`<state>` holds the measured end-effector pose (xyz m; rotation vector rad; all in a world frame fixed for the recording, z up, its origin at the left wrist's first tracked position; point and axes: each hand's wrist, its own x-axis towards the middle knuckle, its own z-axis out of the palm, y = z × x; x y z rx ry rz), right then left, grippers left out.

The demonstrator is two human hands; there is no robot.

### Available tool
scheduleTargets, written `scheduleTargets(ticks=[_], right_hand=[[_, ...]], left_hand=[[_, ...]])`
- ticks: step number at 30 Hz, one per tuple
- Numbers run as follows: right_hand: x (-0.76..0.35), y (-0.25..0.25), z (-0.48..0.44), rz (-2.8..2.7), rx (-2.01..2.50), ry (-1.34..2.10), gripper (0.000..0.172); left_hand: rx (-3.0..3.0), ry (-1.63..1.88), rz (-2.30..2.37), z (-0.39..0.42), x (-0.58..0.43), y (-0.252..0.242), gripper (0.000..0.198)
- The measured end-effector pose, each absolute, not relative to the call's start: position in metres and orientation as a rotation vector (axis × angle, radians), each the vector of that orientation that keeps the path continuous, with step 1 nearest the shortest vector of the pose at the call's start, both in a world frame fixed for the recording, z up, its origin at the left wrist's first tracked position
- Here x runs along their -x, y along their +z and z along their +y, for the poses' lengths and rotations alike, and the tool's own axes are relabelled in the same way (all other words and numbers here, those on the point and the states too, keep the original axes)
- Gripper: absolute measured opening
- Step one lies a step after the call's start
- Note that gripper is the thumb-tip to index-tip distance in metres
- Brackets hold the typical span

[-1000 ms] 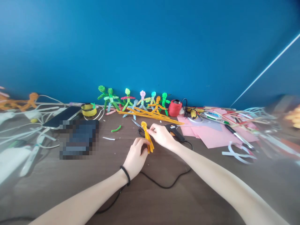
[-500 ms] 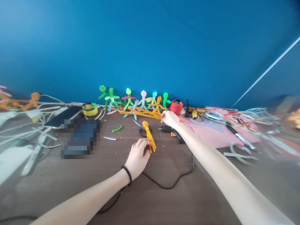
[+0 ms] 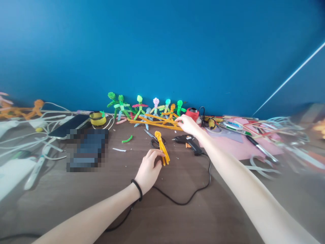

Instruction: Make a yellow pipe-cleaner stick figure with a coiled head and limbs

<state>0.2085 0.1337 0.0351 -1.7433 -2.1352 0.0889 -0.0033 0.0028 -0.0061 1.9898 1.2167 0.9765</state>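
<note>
My left hand (image 3: 149,169), a black band at its wrist, holds the lower strands of a yellow-orange pipe cleaner figure (image 3: 159,137) between fingers and thumb. The figure has a coiled round head and several loose straight strands below it. Farther back, my right hand (image 3: 189,126) has its fingers pinched at the right part of a bundle of long orange pipe cleaners (image 3: 154,122); how many it grips I cannot tell. Scissors (image 3: 149,134) lie partly hidden behind the figure. A black glue gun (image 3: 189,142) rests on the table under my right wrist.
Several finished pipe cleaner figures (image 3: 139,106) stand along the blue wall (image 3: 162,51). Pink paper (image 3: 228,145), a pen (image 3: 261,149) and strips lie at right. Phones (image 3: 88,149), cables and a yellow roll (image 3: 98,119) are at left. The glue gun's cord (image 3: 182,204) crosses the table.
My right hand has shifted slightly to the right along the orange bundle, uncovering more of the glue gun. My left hand and the yellow figure have hardly moved.
</note>
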Motion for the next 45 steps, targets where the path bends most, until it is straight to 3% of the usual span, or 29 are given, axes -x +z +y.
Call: scheduleTargets(ticks=[10, 16, 22, 27, 35, 45], right_hand=[[-0.208, 0.059, 0.119, -2.004, 1.57, -0.025, 0.029], [-0.197, 0.06, 0.115, -1.926, 1.704, -0.06, 0.027], [-0.177, 0.061, 0.102, -2.069, 1.247, 0.232, 0.022], [-0.152, 0.061, 0.071, -2.288, 0.951, 0.558, 0.018], [-0.145, 0.053, 0.05, -2.353, 0.982, 0.95, 0.015], [-0.142, 0.02, 0.032, -2.524, 1.574, 0.269, 0.028]], left_hand=[[-1.816, 1.103, 1.172, 0.004, 0.005, -0.005, 0.025], [-1.736, 1.14, 1.173, 0.005, 0.005, -0.009, 0.021], [-1.44, 1.162, 1.156, 0.003, 0.005, -0.002, 0.016], [-1.123, 1.291, 1.021, 0.008, 0.006, -0.005, 0.029], [-0.945, 1.395, 0.97, 0.012, 0.006, -0.007, 0.018], [-0.955, 1.362, 0.956, 0.008, 0.006, -0.003, 0.003]])
